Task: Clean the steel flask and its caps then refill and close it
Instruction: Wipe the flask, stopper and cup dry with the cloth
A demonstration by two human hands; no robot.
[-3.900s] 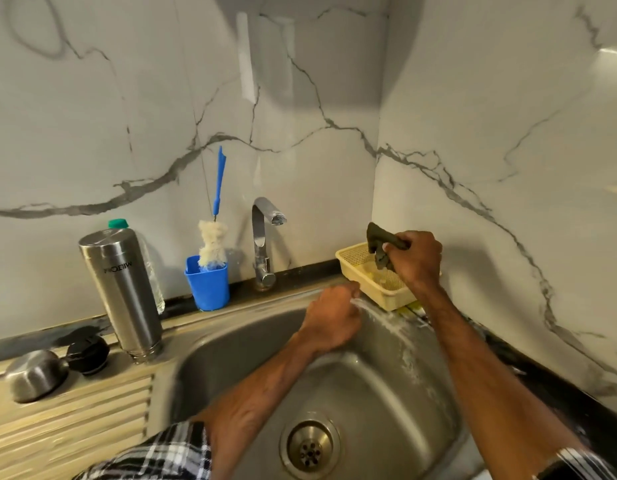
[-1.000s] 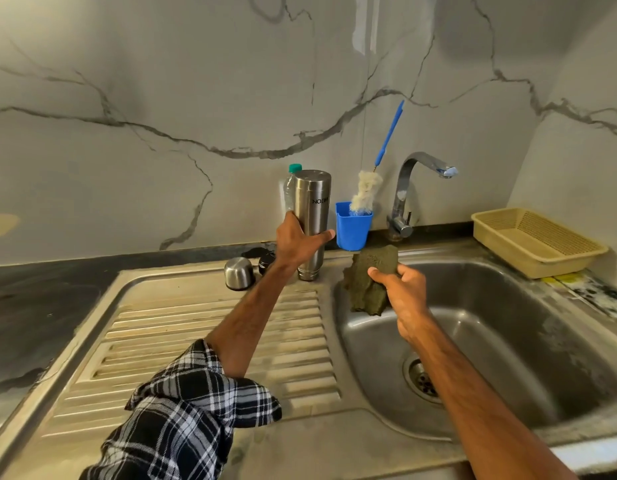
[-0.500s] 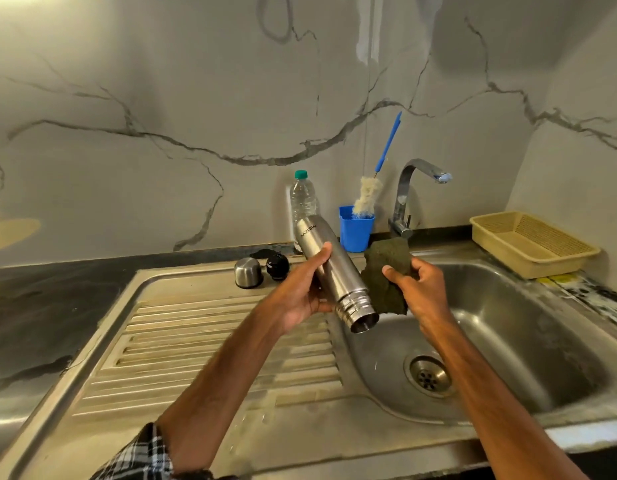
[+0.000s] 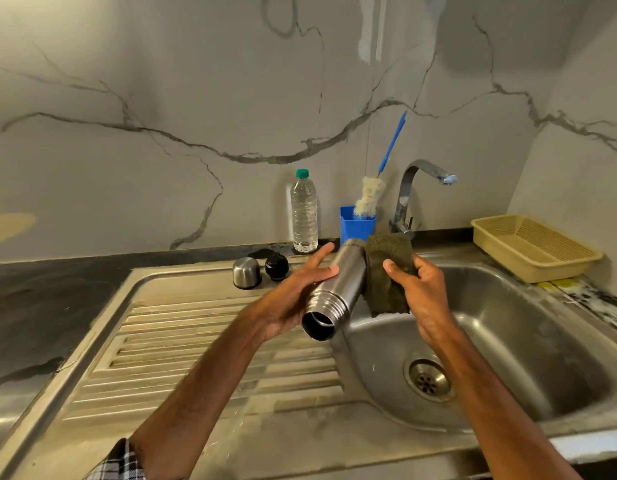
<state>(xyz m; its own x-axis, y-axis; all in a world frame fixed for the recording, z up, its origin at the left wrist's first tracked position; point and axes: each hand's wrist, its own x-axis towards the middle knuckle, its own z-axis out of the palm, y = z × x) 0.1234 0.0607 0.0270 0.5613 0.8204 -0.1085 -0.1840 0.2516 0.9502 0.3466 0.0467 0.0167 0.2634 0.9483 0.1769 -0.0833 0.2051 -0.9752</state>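
Observation:
My left hand (image 4: 293, 296) grips the steel flask (image 4: 338, 289) tilted over the sink's left rim, its open threaded mouth pointing toward me. My right hand (image 4: 418, 289) holds a dark green scrub cloth (image 4: 386, 268) pressed against the flask's right side. The steel outer cap (image 4: 246, 272) and the black inner cap (image 4: 276, 267) sit side by side on the back of the draining board. A clear water bottle with a green lid (image 4: 303, 213) stands behind them at the wall.
The sink basin (image 4: 528, 344) with its drain (image 4: 429, 379) lies below my right hand. A tap (image 4: 414, 192) rises at the back. A blue cup (image 4: 352, 228) holds a bottle brush (image 4: 373, 192). A yellow basket (image 4: 532, 247) sits at the right.
My left hand lifted the flask off the counter and tipped it mouth-forward. My right hand brought the cloth from beside the flask onto its side.

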